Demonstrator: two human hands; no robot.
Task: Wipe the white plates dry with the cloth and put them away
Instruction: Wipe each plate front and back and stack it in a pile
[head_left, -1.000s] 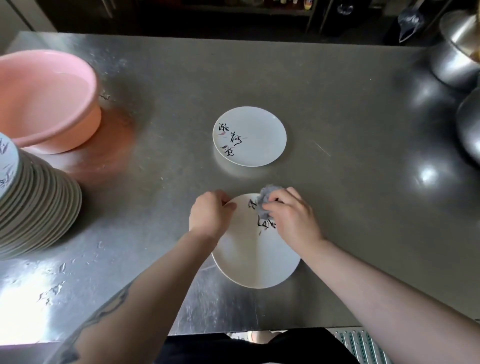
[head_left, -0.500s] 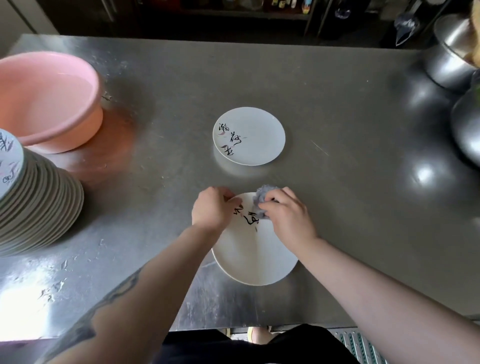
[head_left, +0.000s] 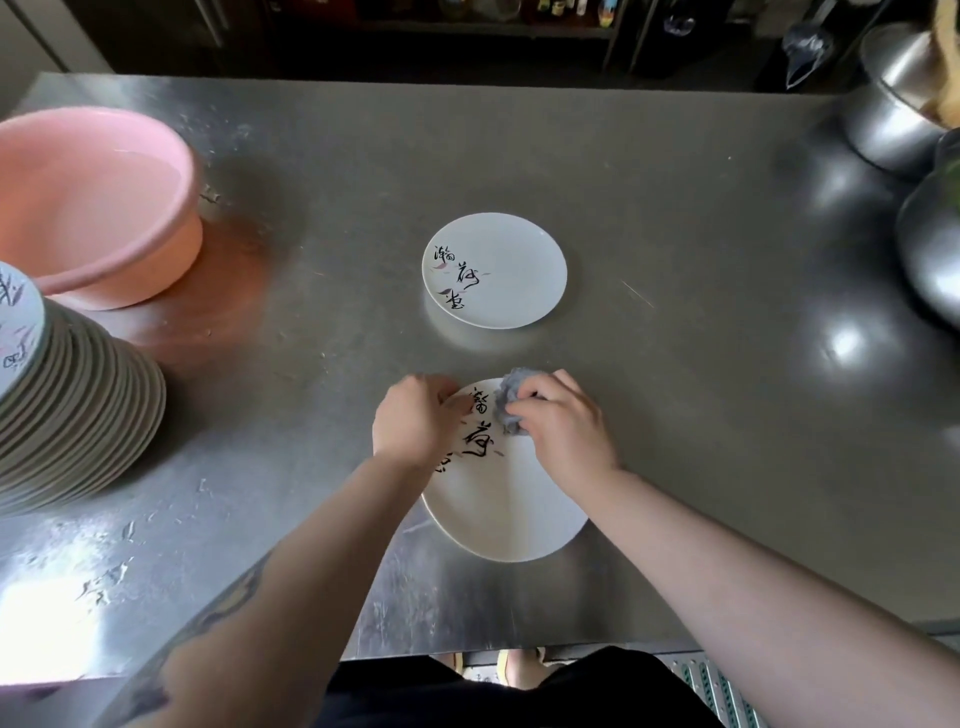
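Wiping calligraphy-marked plate (head_left: 511, 514) with cloth (head_left: 506, 397).

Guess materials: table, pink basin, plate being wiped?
Table: likely stainless steel, brushed; grey sheen, glare patches, fine scratches. Pink basin: probably plastic; uniform matte colour, rolled rim. Plate being wiped: glazed ceramic or melamine, unclear; smooth white with black brush-style lettering.

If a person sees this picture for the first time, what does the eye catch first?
First, the two hands at the centre: the left hand steadies a white plate while the right hand presses a grey cloth on it. Next, the pink basin at far left, with a tall plate stack in front of it.
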